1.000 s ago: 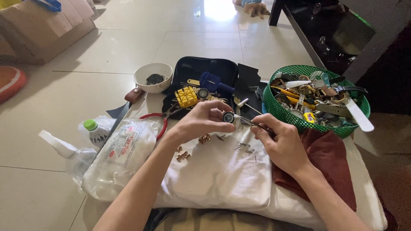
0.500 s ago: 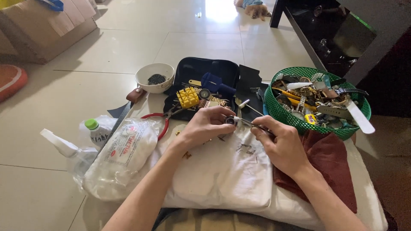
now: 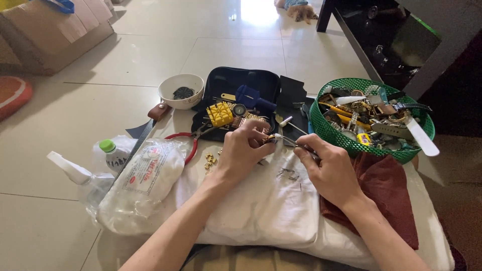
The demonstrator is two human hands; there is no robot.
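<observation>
You look down on a pale tiled floor [image 3: 125, 60], daylight glaring off it at the top. A cardboard box [image 3: 55, 30] stands far left, dark furniture [image 3: 396, 45] far right.

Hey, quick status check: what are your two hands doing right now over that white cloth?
Left hand pinches a small metal piece. Right hand holds a thin metal tool to it. Loose bits on white cloth; green basket close by.

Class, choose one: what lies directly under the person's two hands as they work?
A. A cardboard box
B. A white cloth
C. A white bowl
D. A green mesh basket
B: the left hand and right hand hover over the white cloth; the green basket stands farther right.
</observation>
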